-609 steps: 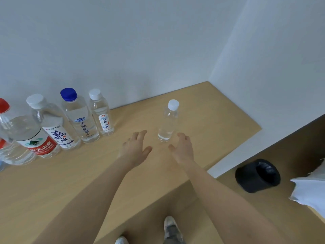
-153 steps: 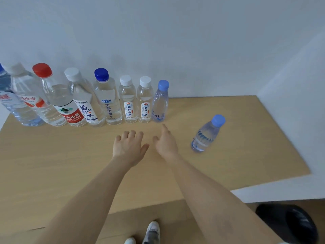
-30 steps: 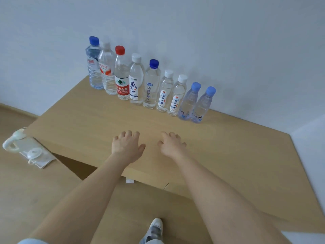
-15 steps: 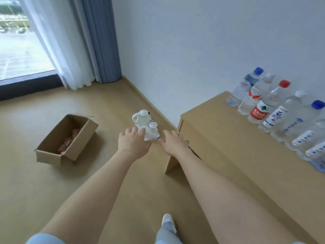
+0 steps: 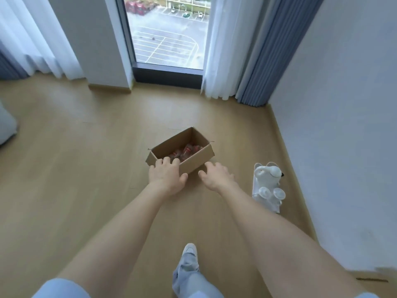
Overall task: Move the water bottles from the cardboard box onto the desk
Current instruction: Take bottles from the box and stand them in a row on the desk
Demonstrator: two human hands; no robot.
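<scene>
Where the floor (image 5: 86, 168) runs toward the window (image 5: 167, 33), sits open-topped a cardboard box (image 5: 197, 161), turned at an angle, with a few clear water bottles (image 5: 185, 152) lying inside, red on their labels, exact count too blurred to tell. Just in front of the box's near wall, reaching out palm-down: left hand (image 5: 166, 177), fingers loosely spread, fingertips overlapping the box's near rim in this view, though contact cannot be judged; right hand (image 5: 216, 176) beside it, fingers likewise spread, empty, apart from the box. No grip closed on anything. Further right, near the wall (image 5: 343, 125), lying on the floor: a white object (image 5: 267, 186) with round cup-like parts. Below, between the forearms, a light shoe (image 5: 190, 251) and pale trouser leg. Beyond the box, white sheer curtains (image 5: 221, 50) and a grey-blue drape (image 5: 272, 50) hanging beside the glass.
</scene>
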